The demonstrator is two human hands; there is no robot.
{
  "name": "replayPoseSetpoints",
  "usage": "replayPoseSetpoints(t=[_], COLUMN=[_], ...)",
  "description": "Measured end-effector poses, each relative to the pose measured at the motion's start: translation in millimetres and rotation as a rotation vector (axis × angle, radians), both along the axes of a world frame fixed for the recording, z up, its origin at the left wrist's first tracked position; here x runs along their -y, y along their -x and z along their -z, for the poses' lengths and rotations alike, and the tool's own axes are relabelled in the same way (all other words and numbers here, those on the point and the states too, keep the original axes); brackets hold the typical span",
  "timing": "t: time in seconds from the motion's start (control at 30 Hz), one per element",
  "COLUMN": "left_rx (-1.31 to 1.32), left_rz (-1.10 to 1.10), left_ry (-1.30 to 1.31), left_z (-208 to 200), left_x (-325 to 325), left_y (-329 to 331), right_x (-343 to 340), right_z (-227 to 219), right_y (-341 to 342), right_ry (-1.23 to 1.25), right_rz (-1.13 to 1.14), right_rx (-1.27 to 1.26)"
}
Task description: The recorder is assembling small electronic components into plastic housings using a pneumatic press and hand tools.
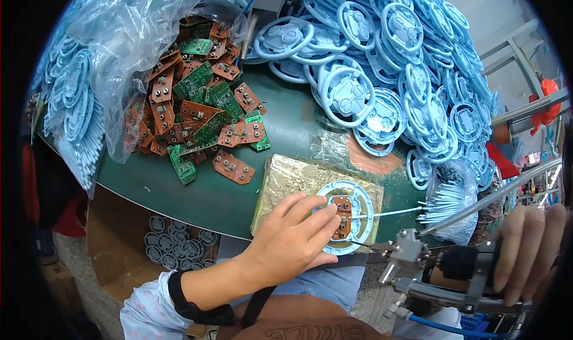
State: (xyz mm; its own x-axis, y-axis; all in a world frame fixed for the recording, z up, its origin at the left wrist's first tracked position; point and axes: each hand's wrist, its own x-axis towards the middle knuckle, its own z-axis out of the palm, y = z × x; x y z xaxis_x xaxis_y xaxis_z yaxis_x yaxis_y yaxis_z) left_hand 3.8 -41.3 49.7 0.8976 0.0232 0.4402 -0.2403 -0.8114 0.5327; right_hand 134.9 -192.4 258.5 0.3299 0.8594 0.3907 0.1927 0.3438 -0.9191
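- Judgement: screwdriving step. Keep the brown circuit board [345, 216] flat in the light-blue wheel-shaped housing [367, 203], which sits on the right part of the wrapped block [292, 176].
- Line the bit [373, 245] up with the screw axis; keep left fingertips out of its path.
- Hands apart. Left hand [301, 229]: fingers over board's left side, thumb near the close rim; can't tell pinch vs press.
- Right hand [528, 253]: 1 grip, fingers wrapped round the power screwdriver [459, 259]; bit contact unclear.

The left one of two head-worn fisheye cameras looked steeply down over the brown garment [292, 317] and forward across the green tabletop [280, 122], near enough that the left hand [301, 229] and right hand [526, 253] both showed.
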Motion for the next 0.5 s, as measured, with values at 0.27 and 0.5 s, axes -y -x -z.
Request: replayPoseSetpoints(t=[0.27, 0.5], left_rx=[0.015, -0.035], left_rz=[0.031, 0.000], left_ry=[0.030, 0.010], left_z=[-2.9, -2.6], left_x=[2.5, -2.8], left_y=[-7.1, -4.5], right_x=[14.4, 14.2], right_z=[20.6, 28.8], right_y=[-14.9, -33.1], right_ry=[-0.047, -0.010], right_rz=[-0.005, -0.081], right_rx=[0.011, 0.002])
